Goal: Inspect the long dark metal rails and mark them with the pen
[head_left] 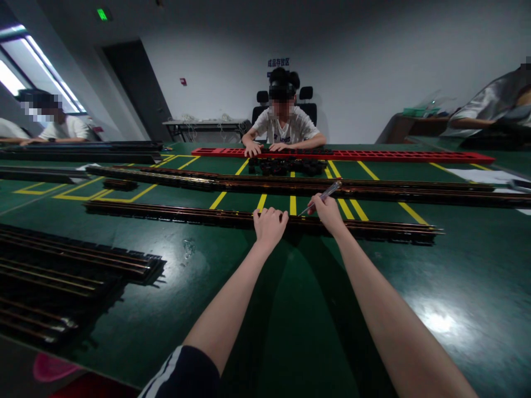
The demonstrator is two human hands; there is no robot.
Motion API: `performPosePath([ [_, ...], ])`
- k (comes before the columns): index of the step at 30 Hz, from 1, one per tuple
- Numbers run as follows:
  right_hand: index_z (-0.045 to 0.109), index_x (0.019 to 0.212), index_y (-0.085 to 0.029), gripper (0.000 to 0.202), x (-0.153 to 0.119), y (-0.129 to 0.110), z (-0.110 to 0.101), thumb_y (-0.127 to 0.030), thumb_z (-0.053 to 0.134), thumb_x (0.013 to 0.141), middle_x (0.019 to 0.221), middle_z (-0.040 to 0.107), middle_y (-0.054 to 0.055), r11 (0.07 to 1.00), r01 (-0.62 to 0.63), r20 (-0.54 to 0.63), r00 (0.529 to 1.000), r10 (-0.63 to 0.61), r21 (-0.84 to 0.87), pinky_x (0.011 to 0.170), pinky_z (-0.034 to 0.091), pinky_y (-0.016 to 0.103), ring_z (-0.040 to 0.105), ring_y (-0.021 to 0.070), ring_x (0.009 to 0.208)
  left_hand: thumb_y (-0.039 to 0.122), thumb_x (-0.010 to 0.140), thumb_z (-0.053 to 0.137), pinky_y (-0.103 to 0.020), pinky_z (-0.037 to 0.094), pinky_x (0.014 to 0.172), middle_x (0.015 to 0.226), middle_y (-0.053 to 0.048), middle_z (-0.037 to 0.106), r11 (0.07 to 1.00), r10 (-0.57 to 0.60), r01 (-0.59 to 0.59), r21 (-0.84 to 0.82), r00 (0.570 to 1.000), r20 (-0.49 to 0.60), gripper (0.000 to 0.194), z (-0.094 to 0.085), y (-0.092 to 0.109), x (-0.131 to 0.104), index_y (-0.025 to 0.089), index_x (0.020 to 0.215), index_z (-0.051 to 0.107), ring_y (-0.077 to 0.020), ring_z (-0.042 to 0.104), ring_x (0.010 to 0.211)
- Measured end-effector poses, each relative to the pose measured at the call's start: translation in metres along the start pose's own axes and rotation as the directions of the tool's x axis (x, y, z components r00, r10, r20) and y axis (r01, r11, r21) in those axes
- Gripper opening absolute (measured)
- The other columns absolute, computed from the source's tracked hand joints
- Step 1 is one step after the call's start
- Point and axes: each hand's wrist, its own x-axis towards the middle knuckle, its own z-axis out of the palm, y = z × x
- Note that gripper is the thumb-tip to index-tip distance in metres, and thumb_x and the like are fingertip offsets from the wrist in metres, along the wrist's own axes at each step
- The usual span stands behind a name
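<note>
A long black rail with copper-coloured rods (186,213) lies across the green table in front of me. My left hand (270,225) rests on the middle of this rail, its fingers curled over the far edge. Just to the right, my right hand (327,213) grips a screwdriver (331,190) with a clear handle. The screwdriver leans, its handle up and to the right, and its thin tip meets the rail between my two hands. What exactly the tip touches is too small to make out.
Behind my rail runs another long dark rail (232,182). Several similar rails (74,249) lie at the near left. Across the table (232,331), a person (286,127) has both hands at a red slotted rail (373,156), with small black parts (290,166) before it.
</note>
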Motion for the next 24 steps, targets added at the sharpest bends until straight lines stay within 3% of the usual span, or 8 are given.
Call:
performPosePath([
  [8,0.055,0.056,-0.021,0.026,0.003,0.004,0.001,-0.023,0.05,0.082,0.048,0.058,-0.002,1.0,0.018,-0.01,1.0,-0.018,-0.009,0.066,0.047,0.025,0.06,0.0145,0.053,0.035,0.098,0.035,-0.048,0.037,0.101,0.1,-0.009,0.074,0.999,-0.028,0.029,0.041,0.999,-0.035,0.043,0.001,0.003,0.0,0.019,0.087,0.074,-0.0234,0.063,0.095],
  [24,0.057,0.061,-0.021,0.024,0.0,0.001,0.014,-0.025,0.05,0.083,0.054,0.066,-0.001,0.998,0.051,0.097,0.994,-0.053,0.021,0.074,0.05,0.028,0.066,0.0163,0.061,0.029,0.092,0.039,-0.051,0.037,0.102,0.098,-0.01,0.075,0.992,-0.123,0.125,0.014,0.989,-0.078,0.037,-0.005,-0.012,0.004,0.02,0.082,0.073,-0.0249,0.064,0.094],
])
